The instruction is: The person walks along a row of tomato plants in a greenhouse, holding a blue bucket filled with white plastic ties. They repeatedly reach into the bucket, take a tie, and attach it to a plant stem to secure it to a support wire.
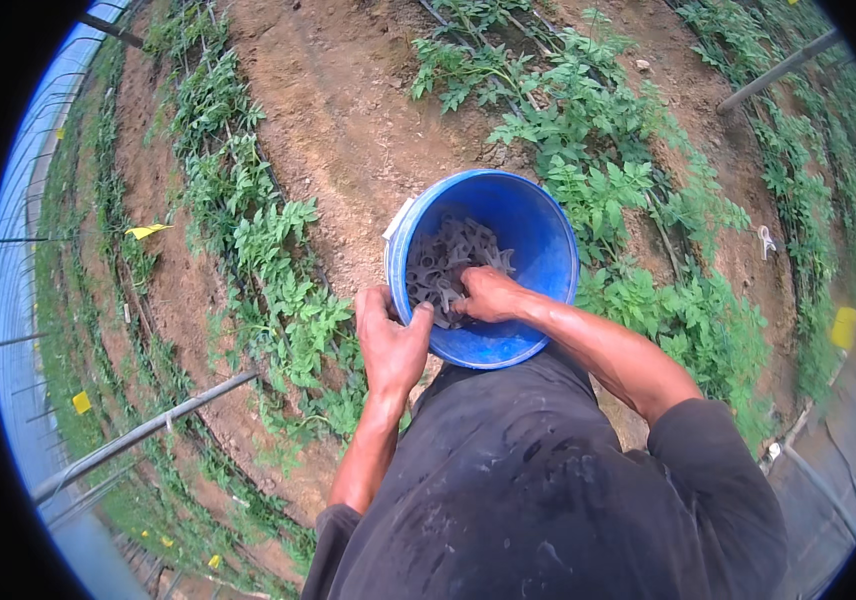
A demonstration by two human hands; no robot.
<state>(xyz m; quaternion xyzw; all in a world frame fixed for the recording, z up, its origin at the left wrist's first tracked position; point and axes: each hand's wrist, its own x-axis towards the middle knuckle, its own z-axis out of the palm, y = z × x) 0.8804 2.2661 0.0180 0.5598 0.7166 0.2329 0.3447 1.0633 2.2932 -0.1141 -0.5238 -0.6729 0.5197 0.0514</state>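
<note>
Held in front of my body is a blue plastic bucket (540, 225), its mouth tipped up towards me. My left hand (396, 337) grips the bucket's near left rim, thumb over the edge. Inside lies a heap of greyish translucent plastic plant clips (458, 247), gathered on the left side. My right hand (489, 294) reaches into the bucket, its fingertips down among the clips. Those fingertips are partly hidden, so whether they pinch a clip does not show.
Rows of leafy green plants, apparently tomato (278, 247), flank the bare soil path (323, 112). Metal poles (150, 431) cross at left and upper right (777, 71). Yellow cards (844, 328) hang among the rows. A pale clip (765, 240) hangs at right.
</note>
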